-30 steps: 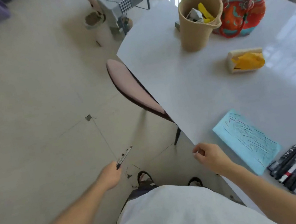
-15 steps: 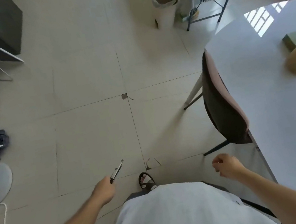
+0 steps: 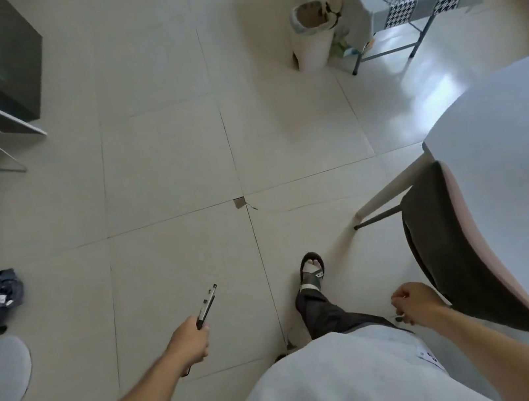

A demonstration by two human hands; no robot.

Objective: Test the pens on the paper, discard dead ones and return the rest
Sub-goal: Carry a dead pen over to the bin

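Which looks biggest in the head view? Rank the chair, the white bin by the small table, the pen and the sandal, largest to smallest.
1. chair, though it sits close to the camera.
2. white bin, farther off, so likely bigger than it looks.
3. pen in the left hand and sandal: similar, unranked.

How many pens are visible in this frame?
1. A slim dark pen with a silver clip is held in the left hand, pointing out over the pale tiled floor. The right hand is curled shut; whether it hides anything cannot be told.
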